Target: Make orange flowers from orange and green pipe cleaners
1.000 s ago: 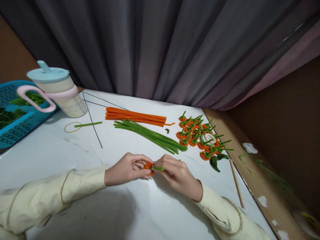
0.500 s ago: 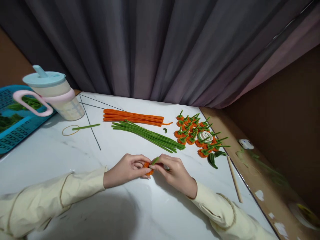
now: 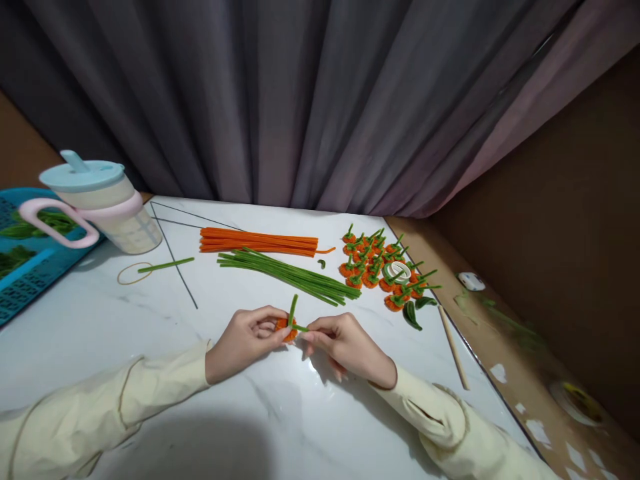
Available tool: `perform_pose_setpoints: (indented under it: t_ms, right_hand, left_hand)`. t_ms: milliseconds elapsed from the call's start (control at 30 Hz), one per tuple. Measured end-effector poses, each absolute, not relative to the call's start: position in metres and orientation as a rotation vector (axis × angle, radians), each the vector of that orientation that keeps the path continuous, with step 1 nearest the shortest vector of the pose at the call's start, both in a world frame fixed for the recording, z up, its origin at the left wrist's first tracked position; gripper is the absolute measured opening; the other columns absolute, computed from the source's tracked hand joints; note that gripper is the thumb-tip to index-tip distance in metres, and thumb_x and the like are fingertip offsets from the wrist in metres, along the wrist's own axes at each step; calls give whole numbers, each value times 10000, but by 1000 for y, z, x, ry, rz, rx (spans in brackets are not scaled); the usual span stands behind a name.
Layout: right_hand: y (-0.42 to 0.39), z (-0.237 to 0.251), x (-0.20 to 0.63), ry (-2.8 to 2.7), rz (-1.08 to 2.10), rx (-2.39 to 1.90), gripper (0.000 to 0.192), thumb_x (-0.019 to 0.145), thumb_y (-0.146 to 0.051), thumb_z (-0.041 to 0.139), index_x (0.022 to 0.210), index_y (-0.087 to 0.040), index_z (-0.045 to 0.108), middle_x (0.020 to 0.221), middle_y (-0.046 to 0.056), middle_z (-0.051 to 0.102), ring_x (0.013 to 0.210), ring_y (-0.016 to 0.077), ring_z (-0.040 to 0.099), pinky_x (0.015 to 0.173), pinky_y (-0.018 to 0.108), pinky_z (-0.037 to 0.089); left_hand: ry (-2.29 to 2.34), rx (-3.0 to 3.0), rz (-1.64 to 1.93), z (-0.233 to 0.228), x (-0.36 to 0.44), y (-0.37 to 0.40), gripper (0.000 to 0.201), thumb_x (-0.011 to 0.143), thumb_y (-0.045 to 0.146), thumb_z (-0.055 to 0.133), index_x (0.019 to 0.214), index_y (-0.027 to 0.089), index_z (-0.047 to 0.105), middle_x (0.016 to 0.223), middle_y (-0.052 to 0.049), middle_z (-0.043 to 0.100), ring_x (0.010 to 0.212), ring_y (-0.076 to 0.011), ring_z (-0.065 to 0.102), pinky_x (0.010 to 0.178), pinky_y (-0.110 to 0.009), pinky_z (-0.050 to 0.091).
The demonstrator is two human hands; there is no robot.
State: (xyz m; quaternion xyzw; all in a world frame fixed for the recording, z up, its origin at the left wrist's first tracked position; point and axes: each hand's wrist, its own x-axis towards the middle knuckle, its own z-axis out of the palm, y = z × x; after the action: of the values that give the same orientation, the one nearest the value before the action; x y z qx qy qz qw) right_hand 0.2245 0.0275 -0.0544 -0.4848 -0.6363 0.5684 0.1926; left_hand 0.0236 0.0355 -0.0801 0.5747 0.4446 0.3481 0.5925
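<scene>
Between the fingers of my left hand is a small orange pipe-cleaner pumpkin. A green pipe cleaner stands up from its top, with a short green end reaching sideways. My right hand pinches that sideways end between thumb and fingertips. Beyond my hands lie a bundle of green pipe cleaners and a bundle of orange pipe cleaners. Several finished-looking orange pumpkins with green stems sit in a cluster at the right, around a roll of tape.
At the left stand a tumbler with a pink handle and a blue basket of greenery. A rubber band, thin dark wires, green leaf pieces and a wooden stick lie on the white table. A grey curtain hangs behind.
My right hand has drawn slightly away from the pumpkin, pulling the green end out sideways. The other green end now points upward in plain sight. The whole view has shifted slightly.
</scene>
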Motion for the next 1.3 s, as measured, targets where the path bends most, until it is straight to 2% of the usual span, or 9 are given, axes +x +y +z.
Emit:
perform_pose_setpoints:
  t_ms: [167, 333, 567, 767, 900, 967, 1067, 1200, 1300]
  right_hand:
    - [23, -63, 232, -1704, 1691, -1295, 448, 854, -523, 492, 687, -126, 613, 414, -36, 511, 317, 63, 470, 362, 160, 377]
    - [12, -66, 235, -1708, 1629, -1360, 370, 900, -465, 424, 776, -143, 558, 603, -11, 596, 270, 35, 410, 271, 156, 274]
    - [-1, -62, 241, -2046, 1130, -1210, 233, 919, -242, 387, 732, -190, 516, 431, -72, 461, 377, 89, 478, 554, 226, 454]
    - [-8, -79, 240, -1544, 1720, -1260, 346, 885, -470, 413, 811, -155, 534, 579, -24, 554, 295, 59, 417, 321, 188, 329]
    - [-1, -82, 242, -1425, 1858, -1223, 454, 807, -602, 471, 823, -150, 510, 626, 3, 585, 357, 81, 484, 347, 198, 367]
    - [3, -70, 251, -1567, 1675, -1329, 442, 841, -588, 426, 789, -157, 506, 658, 22, 596, 459, 111, 552, 425, 218, 414]
    - [6, -41, 281, -1994, 1018, -1661, 358, 932, -421, 359, 779, -163, 554, 701, 44, 618, 640, 148, 591, 602, 250, 421]
    - [3, -16, 342, -1987, 116, -2591, 293, 942, -256, 352, 767, -165, 569, 764, 96, 639, 715, 211, 614, 547, 263, 312]
    - [3, -23, 380, -1852, -38, -2832, 216, 927, -253, 383, 901, -149, 570, 868, 131, 655, 797, 241, 634, 531, 267, 302]
  left_hand:
    - [1045, 1390, 850, -81, 22, 35, 305, 706, 353, 699, 875, 109, 631, 742, -50, 705, 695, -207, 694, 689, -311, 615]
    - [1041, 1468, 849, -81, 23, 33, 271, 711, 321, 675, 861, 98, 648, 726, -60, 716, 648, -205, 701, 635, -277, 620]
    - [1055, 1486, 882, -81, 23, 34, 271, 711, 307, 673, 884, 101, 642, 740, -64, 729, 659, -223, 715, 626, -266, 622]
    - [1036, 1472, 864, -79, 25, 31, 273, 694, 313, 688, 861, 101, 647, 748, -63, 725, 659, -223, 714, 651, -283, 627]
    - [1027, 1400, 836, -79, 25, 32, 341, 679, 353, 710, 895, 102, 629, 769, -65, 721, 716, -226, 709, 703, -315, 623]
    - [1008, 1343, 810, -79, 24, 33, 377, 685, 378, 709, 927, 107, 607, 779, -69, 721, 733, -223, 704, 728, -329, 617]
    - [990, 1317, 759, -78, 25, 34, 414, 703, 406, 696, 963, 106, 580, 771, -84, 718, 707, -214, 692, 686, -329, 612]
    - [989, 1298, 701, -77, 26, 34, 471, 706, 453, 693, 996, 109, 553, 834, -118, 708, 808, -242, 679, 659, -325, 596]
    - [982, 1245, 679, -76, 27, 35, 507, 705, 494, 691, 1014, 127, 527, 876, -115, 693, 883, -258, 666, 676, -327, 585]
